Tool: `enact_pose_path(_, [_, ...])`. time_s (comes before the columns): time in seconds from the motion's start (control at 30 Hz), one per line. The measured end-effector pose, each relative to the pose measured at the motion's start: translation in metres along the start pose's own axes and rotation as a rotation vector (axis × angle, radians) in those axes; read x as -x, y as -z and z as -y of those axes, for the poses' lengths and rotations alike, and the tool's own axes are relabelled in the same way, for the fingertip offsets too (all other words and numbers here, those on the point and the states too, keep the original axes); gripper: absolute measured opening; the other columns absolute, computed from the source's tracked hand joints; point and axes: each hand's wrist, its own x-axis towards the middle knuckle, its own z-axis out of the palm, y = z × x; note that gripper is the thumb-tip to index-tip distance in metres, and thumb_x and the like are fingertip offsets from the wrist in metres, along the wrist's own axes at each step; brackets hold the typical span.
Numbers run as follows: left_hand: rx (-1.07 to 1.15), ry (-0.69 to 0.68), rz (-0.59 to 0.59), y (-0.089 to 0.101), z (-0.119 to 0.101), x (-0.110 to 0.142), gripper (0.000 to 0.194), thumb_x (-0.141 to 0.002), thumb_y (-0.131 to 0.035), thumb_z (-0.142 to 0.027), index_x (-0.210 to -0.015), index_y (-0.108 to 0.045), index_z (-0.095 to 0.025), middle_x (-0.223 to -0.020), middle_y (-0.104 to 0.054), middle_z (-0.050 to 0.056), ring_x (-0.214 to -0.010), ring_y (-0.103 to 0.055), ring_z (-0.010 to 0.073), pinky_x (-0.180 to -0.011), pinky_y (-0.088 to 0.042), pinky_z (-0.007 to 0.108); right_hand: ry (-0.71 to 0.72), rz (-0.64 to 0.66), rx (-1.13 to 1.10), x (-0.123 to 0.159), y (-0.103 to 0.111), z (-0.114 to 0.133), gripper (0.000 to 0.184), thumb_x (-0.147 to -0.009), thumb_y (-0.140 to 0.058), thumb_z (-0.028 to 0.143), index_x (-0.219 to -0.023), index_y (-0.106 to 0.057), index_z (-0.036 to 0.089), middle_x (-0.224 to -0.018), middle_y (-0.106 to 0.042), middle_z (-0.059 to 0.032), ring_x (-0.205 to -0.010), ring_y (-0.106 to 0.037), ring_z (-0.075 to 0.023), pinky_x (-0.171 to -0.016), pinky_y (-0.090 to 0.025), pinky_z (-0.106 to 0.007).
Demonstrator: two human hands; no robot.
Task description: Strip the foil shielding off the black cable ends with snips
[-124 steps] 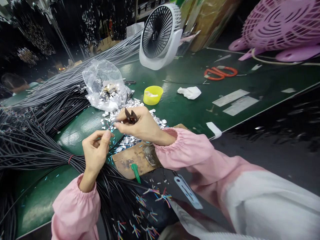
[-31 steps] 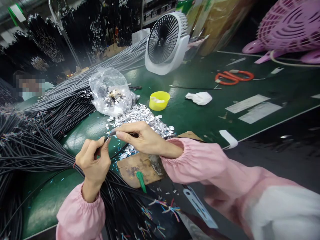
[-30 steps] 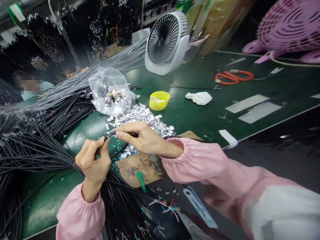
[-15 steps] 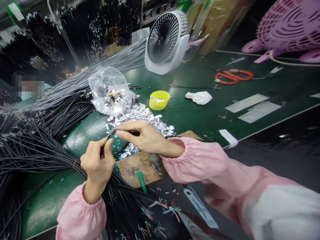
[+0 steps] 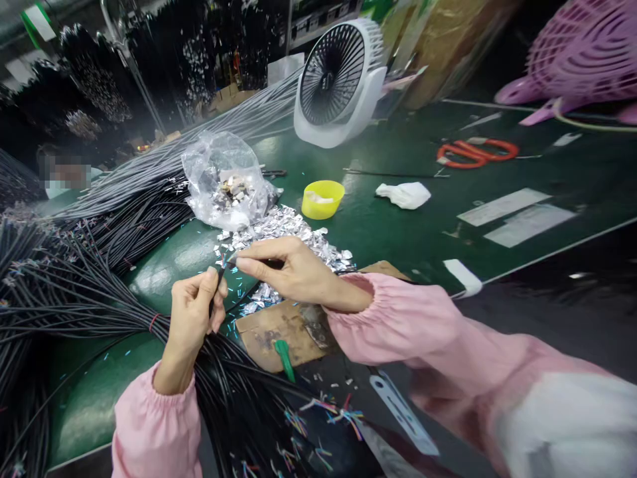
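Note:
My left hand (image 5: 195, 307) is closed around a black cable (image 5: 217, 296), holding its end upward. Thin coloured wires (image 5: 226, 259) stick out of that end, some reddish and some light blue. The thumb and forefinger of my right hand (image 5: 288, 269) pinch together right beside these wires. Something dark shows under the right fingers, too hidden to name. Below both hands runs a thick bundle of black cables (image 5: 233, 378), tied with a red band (image 5: 154, 322). Behind the fingers lies a heap of silvery foil scraps (image 5: 298, 232).
A clear plastic bag (image 5: 223, 179) of scraps stands behind the heap, near a yellow cup (image 5: 323, 199) and a white fan (image 5: 338, 79). Orange-handled scissors (image 5: 478, 153) lie farther right. A brown board (image 5: 279, 332) with a green strip (image 5: 284, 358) sits at the table's near edge.
My left hand has turned and its grip has shifted lower on the cable. The coloured wires at the cable's end now show more plainly. My right hand still pinches there.

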Motion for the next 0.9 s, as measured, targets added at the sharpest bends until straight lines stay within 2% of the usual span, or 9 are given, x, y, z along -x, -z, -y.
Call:
enact_pose_path(0.07, [-0.030,-0.067,-0.074,-0.001,0.001,0.000,0.045,-0.068,-0.064,-0.055,-0.055,-0.056,-0.013,-0.038,-0.042,-0.005,-0.023,-0.032,0.0030,-0.025,-0.017,0.017,-0.032,-0.040,0.006,0.000,0.000,0.000,0.025,-0.081,-0.056,0.033,-0.074,-0.068,0.012,-0.065,-0.064,-0.0025,-0.057,-0.051,-0.0086,-0.052,-0.038,-0.021])
enact_pose_path(0.2, [-0.171,-0.213,-0.189,-0.005,0.007,0.003,0.029,-0.074,-0.065,-0.040,-0.061,-0.063,-0.014,-0.044,-0.050,-0.004,-0.030,-0.037,0.0030,-0.029,-0.023,0.017,-0.047,-0.041,-0.012,-0.002,0.000,-0.001,0.041,-0.075,-0.060,0.051,-0.058,-0.052,0.014,-0.050,-0.038,0.0061,-0.047,-0.031,-0.0049,-0.045,-0.026,-0.020])
enact_pose_path(0.33, [-0.355,-0.326,-0.197,-0.005,0.010,0.004,0.016,-0.071,-0.067,-0.027,-0.060,-0.066,-0.015,-0.048,-0.055,-0.003,-0.040,-0.042,0.0048,-0.038,-0.031,0.017,0.071,0.051,0.035,-0.004,0.002,-0.002,0.043,-0.082,-0.053,0.049,-0.058,-0.048,0.014,-0.053,-0.037,0.0053,-0.050,-0.031,-0.0054,-0.049,-0.026,-0.021])
enact_pose_path(0.43, [-0.407,-0.325,-0.146,-0.003,0.010,0.002,0.010,-0.069,-0.069,-0.024,-0.062,-0.068,-0.016,-0.049,-0.056,-0.003,-0.042,-0.043,0.0052,-0.040,-0.033,0.017,0.137,0.079,0.080,-0.005,0.005,-0.003,0.041,-0.084,-0.053,0.044,-0.056,-0.047,0.015,-0.054,-0.038,0.0043,-0.053,-0.033,-0.0067,-0.052,-0.027,-0.022])
enact_pose_path(0.6, [-0.099,-0.208,0.063,-0.003,0.009,-0.004,0.013,-0.062,-0.072,-0.026,-0.059,-0.064,-0.015,-0.051,-0.055,-0.003,-0.038,-0.048,0.0062,-0.037,-0.038,0.018,0.033,0.264,-0.282,-0.004,0.005,-0.003,0.041,-0.084,-0.047,0.049,-0.059,-0.043,0.017,-0.051,-0.035,0.0057,-0.047,-0.032,-0.0063,-0.045,-0.027,-0.021])
enact_pose_path(0.63, [-0.060,-0.179,0.066,-0.005,0.009,-0.005,0.017,-0.060,-0.073,-0.026,-0.056,-0.061,-0.015,-0.049,-0.054,-0.003,-0.038,-0.048,0.0066,-0.038,-0.039,0.018,0.043,0.238,-0.259,-0.003,0.004,-0.003,0.039,-0.085,-0.048,0.046,-0.058,-0.042,0.017,-0.051,-0.035,0.0056,-0.047,-0.032,-0.0063,-0.045,-0.026,-0.021])
enact_pose_path(0.7, [-0.041,-0.105,0.036,-0.009,0.010,-0.005,0.026,-0.058,-0.075,-0.028,-0.051,-0.053,-0.015,-0.042,-0.050,-0.005,-0.035,-0.045,0.0060,-0.036,-0.037,0.017,0.123,0.093,-0.052,-0.002,0.001,-0.003,0.035,-0.082,-0.052,0.036,-0.055,-0.042,0.017,-0.052,-0.035,0.0048,-0.049,-0.031,-0.0065,-0.046,-0.023,-0.022])
enact_pose_path(0.8, [-0.093,-0.052,0.008,-0.013,0.011,-0.004,0.027,-0.064,-0.070,-0.029,-0.052,-0.050,-0.016,-0.036,-0.044,-0.007,-0.030,-0.038,0.0043,-0.032,-0.030,0.016,0.218,-0.088,0.206,0.000,-0.001,-0.002,0.030,-0.077,-0.056,0.026,-0.052,-0.041,0.016,-0.054,-0.035,0.0040,-0.050,-0.028,-0.0064,-0.047,-0.018,-0.024])
enact_pose_path(0.9, [-0.234,-0.231,-0.028,-0.011,0.011,-0.001,0.019,-0.072,-0.063,-0.025,-0.058,-0.057,-0.015,-0.042,-0.048,-0.006,-0.035,-0.042,0.0043,-0.036,-0.034,0.016,0.096,0.042,-0.018,-0.001,-0.002,-0.003,0.031,-0.085,-0.046,0.031,-0.058,-0.039,0.018,-0.051,-0.033,0.0057,-0.046,-0.029,-0.0061,-0.045,-0.022,-0.022])
